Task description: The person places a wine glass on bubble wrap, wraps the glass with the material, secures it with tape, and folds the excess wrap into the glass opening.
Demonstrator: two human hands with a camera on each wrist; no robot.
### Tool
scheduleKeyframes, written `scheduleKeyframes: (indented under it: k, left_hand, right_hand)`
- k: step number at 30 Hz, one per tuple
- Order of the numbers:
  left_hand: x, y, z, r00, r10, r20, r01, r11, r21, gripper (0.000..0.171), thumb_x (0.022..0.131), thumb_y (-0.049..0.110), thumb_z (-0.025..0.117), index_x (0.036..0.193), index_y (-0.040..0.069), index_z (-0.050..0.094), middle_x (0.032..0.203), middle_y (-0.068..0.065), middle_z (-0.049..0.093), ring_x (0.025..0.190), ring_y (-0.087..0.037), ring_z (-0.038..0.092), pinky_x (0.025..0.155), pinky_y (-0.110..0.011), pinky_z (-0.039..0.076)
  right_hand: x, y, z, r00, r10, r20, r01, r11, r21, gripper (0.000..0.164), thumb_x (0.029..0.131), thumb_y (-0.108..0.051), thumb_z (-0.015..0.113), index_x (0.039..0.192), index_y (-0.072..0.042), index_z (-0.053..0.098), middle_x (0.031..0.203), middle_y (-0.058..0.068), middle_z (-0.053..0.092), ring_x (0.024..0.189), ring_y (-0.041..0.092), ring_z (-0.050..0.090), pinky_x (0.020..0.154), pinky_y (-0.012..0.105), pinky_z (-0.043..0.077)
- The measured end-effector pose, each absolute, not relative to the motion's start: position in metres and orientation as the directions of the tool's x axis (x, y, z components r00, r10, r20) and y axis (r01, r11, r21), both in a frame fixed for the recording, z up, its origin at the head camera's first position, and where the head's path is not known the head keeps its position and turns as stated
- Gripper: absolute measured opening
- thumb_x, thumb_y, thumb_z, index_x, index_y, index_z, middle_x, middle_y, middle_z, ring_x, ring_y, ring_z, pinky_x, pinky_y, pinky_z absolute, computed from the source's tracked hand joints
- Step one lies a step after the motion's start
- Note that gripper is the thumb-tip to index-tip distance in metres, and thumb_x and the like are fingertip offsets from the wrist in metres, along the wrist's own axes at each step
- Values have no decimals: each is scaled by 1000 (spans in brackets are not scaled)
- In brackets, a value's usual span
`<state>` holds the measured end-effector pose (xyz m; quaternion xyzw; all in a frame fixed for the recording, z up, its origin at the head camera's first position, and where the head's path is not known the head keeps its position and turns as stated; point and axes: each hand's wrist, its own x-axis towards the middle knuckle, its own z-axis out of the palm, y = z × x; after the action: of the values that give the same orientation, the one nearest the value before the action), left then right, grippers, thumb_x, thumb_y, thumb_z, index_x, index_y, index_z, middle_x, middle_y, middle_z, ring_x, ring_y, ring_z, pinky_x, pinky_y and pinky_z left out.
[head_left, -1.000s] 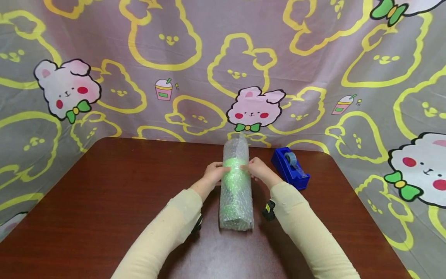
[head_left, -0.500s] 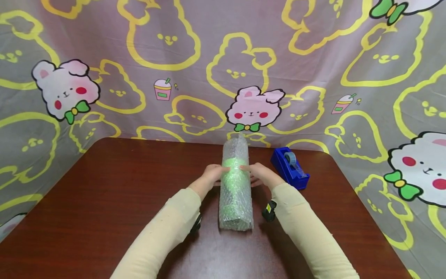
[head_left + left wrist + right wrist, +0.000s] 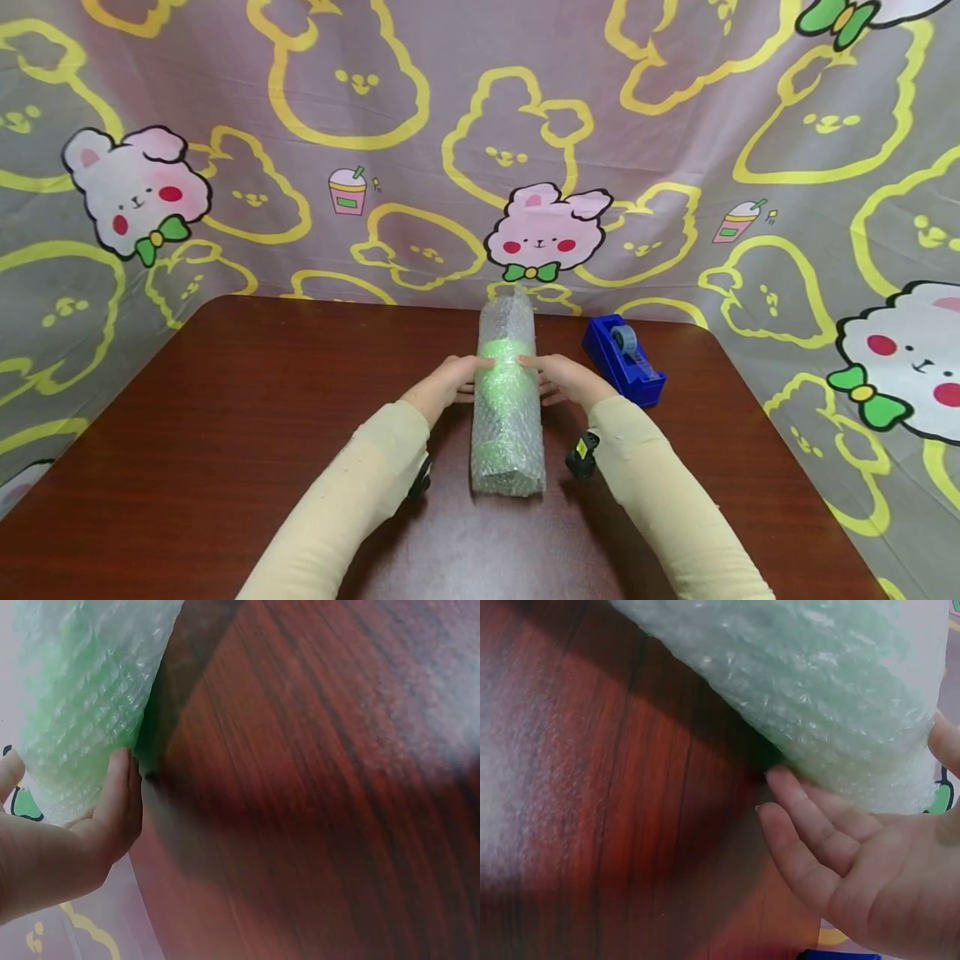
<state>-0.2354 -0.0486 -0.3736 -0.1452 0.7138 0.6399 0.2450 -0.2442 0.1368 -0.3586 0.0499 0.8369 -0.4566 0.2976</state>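
A roll of bubble wrap with a green thing inside [image 3: 509,400] lies lengthwise on the table, its long axis pointing away from me. My left hand [image 3: 450,379] is at its left side, thumb on top and extended fingers along the lower side. From the right, my right hand [image 3: 566,375] touches it in the same way. In the left wrist view the left fingers [image 3: 120,787] lie against the wrap near the table. The right wrist view shows the right fingers [image 3: 806,817] relaxed and spread beside the lower edge, the thumb apart from them on the wrap.
A blue tape dispenser [image 3: 624,360] with a roll of clear tape stands right of the wrapped roll, beyond my right hand. The brown wooden table [image 3: 300,367] ends at a patterned cloth backdrop [image 3: 420,167] at the back and sides.
Both hands stay at the roll; their fingers have straightened and spread along its sides while the thumbs remain on top. The wrapped roll has not visibly moved.
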Motion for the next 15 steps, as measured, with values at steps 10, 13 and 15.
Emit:
scheduleKeyframes:
  k: [10, 13, 15]
  left_hand:
    - [-236, -46, -373, -843, 110, -526, -506, 165, 846, 58, 87, 31, 60, 133, 1, 42, 121, -15, 58, 104, -25, 60, 86, -35, 52]
    - [-237, -45, -373, -843, 113, -527, -505, 171, 846, 56, 87, 32, 60, 131, 2, 44, 119, -14, 60, 102, -24, 61, 85, -34, 52]
    - [-237, -45, -373, -843, 111, -527, -506, 175, 845, 56, 87, 32, 61, 131, 2, 45, 119, -14, 60, 101, -23, 61, 83, -33, 52]
  right_hand:
    - [-244, 143, -361, -807, -220, -549, 344, 580, -739, 64, 97, -46, 39, 141, 1, 34, 143, 24, 40, 129, 39, 42, 102, 52, 40]
    - [-244, 143, -361, -807, -212, -551, 348, 584, -734, 64, 97, -47, 38, 141, 0, 34, 142, 24, 41, 128, 39, 43, 102, 52, 40]
    - [-244, 144, -362, -812, -196, -549, 348, 593, -726, 64, 97, -47, 38, 140, 0, 36, 139, 24, 44, 126, 38, 45, 102, 52, 40]
